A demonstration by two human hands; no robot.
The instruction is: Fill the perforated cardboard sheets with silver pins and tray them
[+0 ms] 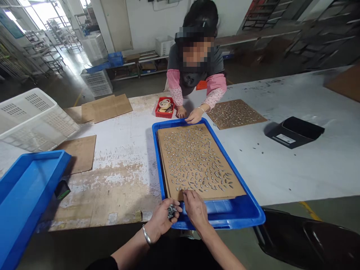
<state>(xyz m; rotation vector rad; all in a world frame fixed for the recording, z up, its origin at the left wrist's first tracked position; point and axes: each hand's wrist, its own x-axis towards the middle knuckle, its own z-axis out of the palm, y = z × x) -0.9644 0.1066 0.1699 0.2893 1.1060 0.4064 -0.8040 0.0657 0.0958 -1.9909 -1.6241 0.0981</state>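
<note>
My left hand (164, 215), with a silver bangle at the wrist, is cupped around a small heap of dark metallic pieces (171, 211) beside the tray's near left corner. My right hand (195, 208) reaches over the near edge of a brown cardboard sheet (208, 193), its fingertips bent down at the surface; anything between them is too small to make out. Many small, slender metallic pieces are spread over the sheet. It lies on other cardboard inside a blue tray (260, 217).
Across the table (123, 140), a person in pink sleeves (216, 90) reaches to the tray's far edge. A red box (163, 114), another covered cardboard sheet (236, 112) and a black box (294, 132) stand around. At left are a white crate (36, 116) and a blue tray (28, 191).
</note>
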